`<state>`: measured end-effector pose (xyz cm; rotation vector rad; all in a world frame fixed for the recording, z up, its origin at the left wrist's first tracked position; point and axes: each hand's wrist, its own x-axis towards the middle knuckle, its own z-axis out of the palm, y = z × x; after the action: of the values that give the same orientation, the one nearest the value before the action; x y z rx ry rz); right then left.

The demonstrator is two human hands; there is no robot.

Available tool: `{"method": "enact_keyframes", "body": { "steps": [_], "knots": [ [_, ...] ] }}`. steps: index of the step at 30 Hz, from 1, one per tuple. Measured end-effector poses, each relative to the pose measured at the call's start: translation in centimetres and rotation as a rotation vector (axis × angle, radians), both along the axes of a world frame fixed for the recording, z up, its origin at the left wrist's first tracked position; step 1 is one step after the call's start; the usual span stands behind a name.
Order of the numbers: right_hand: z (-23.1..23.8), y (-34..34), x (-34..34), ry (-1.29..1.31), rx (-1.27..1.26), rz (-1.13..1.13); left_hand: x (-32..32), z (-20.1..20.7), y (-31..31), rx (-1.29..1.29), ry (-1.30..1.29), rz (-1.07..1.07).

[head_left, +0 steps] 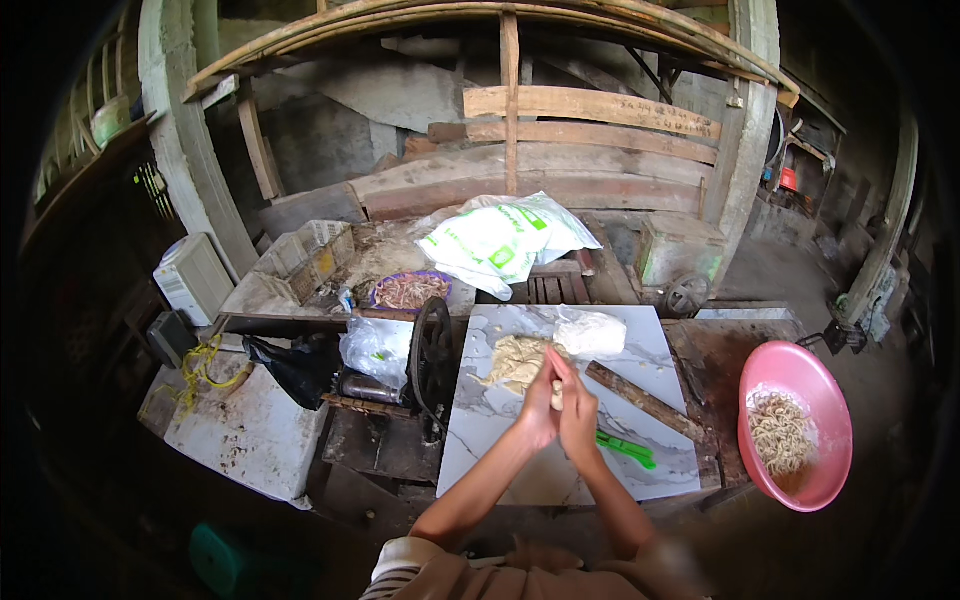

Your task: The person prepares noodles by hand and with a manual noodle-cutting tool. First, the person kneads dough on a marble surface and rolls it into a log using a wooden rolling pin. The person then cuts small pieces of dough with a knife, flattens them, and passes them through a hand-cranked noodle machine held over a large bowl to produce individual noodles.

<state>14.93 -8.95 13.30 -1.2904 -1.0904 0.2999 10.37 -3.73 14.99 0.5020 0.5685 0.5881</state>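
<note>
My left hand (539, 412) and my right hand (578, 408) are pressed palm to palm above a marbled white board (480, 440). Between them a small pale piece of dough (557, 397) shows at the palms. Just beyond my fingertips lies a flattened, ragged mass of beige dough (515, 362). A clear bag of white powder (592, 332) rests behind it at the board's far side. To the right of my hands is a dark wooden stick (645, 401), lying aslant. A bright green plastic tool (627, 449) sits by my right wrist.
A pink basin (795, 362) with pale dough strips stands at the right. Left of the board is a machine with a black handwheel (431, 358). Behind are a white plastic sack (500, 240), a purple-rimmed basket (411, 291) of strips and a crate (304, 258).
</note>
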Motion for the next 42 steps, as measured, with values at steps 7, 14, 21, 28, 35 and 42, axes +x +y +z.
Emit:
{"method": "enact_keyframes", "body": {
  "steps": [7,14,21,28,35,42],
  "knots": [
    [4.0,-1.3,-3.4,-0.452,0.024,-0.098,-1.2,-2.0,-0.3,0.283,-0.302,0.061],
    [2.2,-1.2,0.1,-0.016,0.110,0.200,-2.3,3.9,-4.2,0.255,-0.135,0.137],
    [3.0,-2.3,-3.3,-0.293,0.097,-0.082,-1.9,0.1,-1.1,0.252,-0.147,0.146],
    [-1.5,-1.2,0.5,0.175,-0.006,0.138,-0.4,-0.3,-4.3,0.285,-0.045,0.279],
    [1.7,-3.3,-3.9,-0.135,0.120,-0.015,-2.4,0.1,-2.1,0.149,-0.136,0.152],
    [2.2,-2.2,0.7,0.386,-0.083,0.337,0.7,-3.9,-5.9,0.248,-0.183,0.337]
  ]
}}
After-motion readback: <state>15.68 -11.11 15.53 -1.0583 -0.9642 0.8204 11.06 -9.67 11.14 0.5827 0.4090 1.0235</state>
